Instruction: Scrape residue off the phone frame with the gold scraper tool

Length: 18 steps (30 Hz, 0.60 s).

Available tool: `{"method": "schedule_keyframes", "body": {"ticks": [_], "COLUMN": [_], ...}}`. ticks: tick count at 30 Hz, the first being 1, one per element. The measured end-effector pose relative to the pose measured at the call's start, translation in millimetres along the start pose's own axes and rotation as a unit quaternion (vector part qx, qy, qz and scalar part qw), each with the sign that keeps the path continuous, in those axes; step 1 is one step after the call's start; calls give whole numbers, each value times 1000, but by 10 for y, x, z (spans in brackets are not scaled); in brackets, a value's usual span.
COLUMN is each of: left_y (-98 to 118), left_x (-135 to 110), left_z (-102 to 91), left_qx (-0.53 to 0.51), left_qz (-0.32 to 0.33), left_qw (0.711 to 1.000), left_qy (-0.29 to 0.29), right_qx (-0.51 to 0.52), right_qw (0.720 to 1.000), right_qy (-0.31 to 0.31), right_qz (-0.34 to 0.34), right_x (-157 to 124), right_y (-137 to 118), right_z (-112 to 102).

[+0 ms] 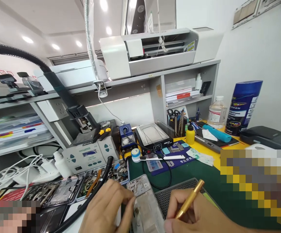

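A silver-grey phone frame (pixel 146 207) lies tilted on the green work mat, its inner side up, with a metal plate at its top end. My left hand (pixel 108 207) is closed at its left edge, index finger and thumb gripping the side. In my right hand (pixel 191 210) is a gold, pen-shaped metal tool (pixel 190 201), held like a pencil over the frame's right side. The tool's lower end is hidden by my fingers, so its tip cannot be made out. Under the frame, on the right, shows a dark perforated pad (pixel 166 195).
A black hose (pixel 82 210) curves close by my left hand. Behind stand a tray of small parts (pixel 121 171), a grey soldering station (pixel 89 155) and a heating plate (pixel 155 134). A white-handled brush (pixel 169 158) lies ahead. Bottles and a spray can (pixel 243 108) stand right.
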<state>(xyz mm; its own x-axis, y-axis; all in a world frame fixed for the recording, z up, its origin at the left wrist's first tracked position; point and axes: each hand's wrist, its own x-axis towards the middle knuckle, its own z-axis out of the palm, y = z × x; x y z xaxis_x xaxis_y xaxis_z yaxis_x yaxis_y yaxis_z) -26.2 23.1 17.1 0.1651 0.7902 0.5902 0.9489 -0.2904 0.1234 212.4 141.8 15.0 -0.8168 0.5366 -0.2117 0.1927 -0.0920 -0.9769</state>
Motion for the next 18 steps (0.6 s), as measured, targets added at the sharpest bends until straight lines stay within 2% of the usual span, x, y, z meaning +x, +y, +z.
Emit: {"method": "schedule_keyframes", "body": {"ticks": [6, 14, 18], "left_y": [-85, -90, -48], "left_x": [27, 28, 2], "left_z": [-37, 11, 66], "left_qx": [43, 63, 67], "left_qz": [-61, -73, -82], "left_qw": [997, 988, 985], "left_qy": [-8, -117, -139], "right_qx": [64, 83, 86], "right_qw": [998, 995, 995], "right_qy": [15, 48, 42], "right_qz": [7, 20, 28], "right_x": [217, 233, 217], "right_y": [85, 53, 49], "right_z": [-72, -92, -86]}}
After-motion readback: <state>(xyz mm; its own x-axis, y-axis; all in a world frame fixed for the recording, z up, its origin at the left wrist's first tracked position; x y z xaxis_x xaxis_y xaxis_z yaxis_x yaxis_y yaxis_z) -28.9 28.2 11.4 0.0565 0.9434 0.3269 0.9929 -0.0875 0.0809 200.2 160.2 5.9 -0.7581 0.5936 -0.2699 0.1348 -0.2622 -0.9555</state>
